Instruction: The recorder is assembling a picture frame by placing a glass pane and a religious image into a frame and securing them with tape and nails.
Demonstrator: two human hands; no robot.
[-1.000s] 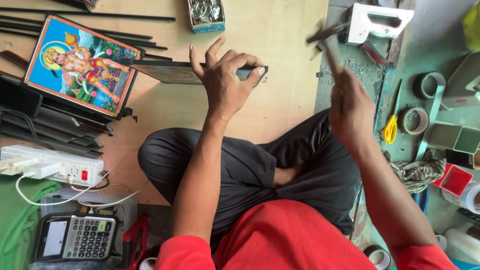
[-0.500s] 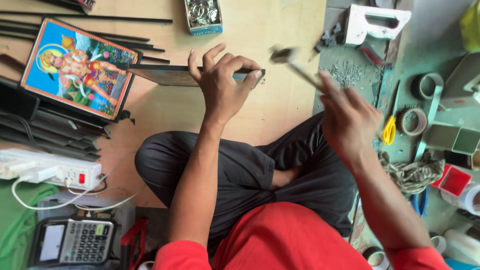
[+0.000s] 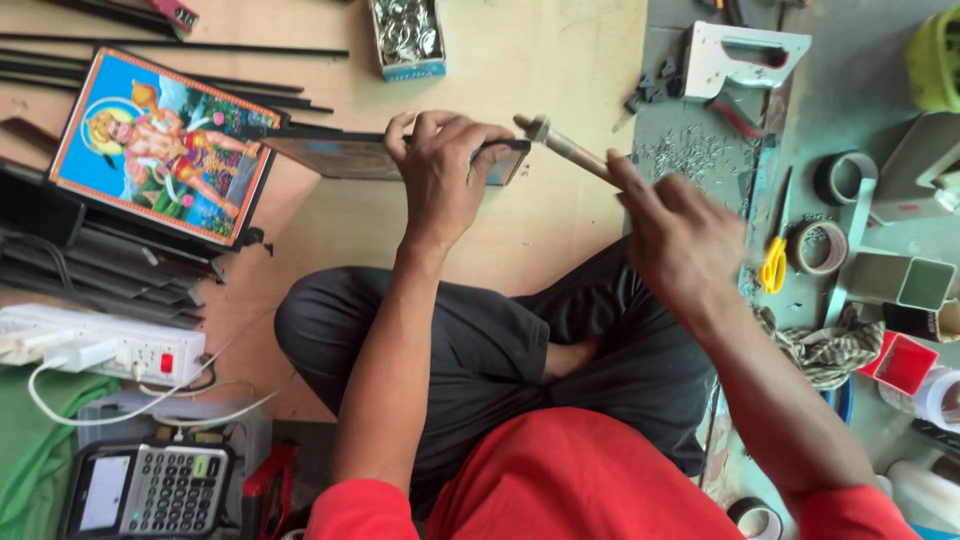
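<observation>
Hammer head meets the frame's end, right at the top edge.

Near the knees, the right hand [image 3: 685,240] is fisted round a small hammer [image 3: 562,146], its handle running up-left, head touching the end of the dark frame [image 3: 340,156]. The left hand [image 3: 440,175] is clamped over that frame, fingers curled, frame lying left-right on the wooden board [image 3: 560,60]. Beyond, a box of fasteners [image 3: 407,36].

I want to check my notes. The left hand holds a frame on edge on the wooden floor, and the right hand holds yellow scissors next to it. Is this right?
Not quite. In the head view the right hand holds a small hammer, not scissors; the yellow scissors lie on the grey mat. The left hand does hold the frame on edge.
</observation>
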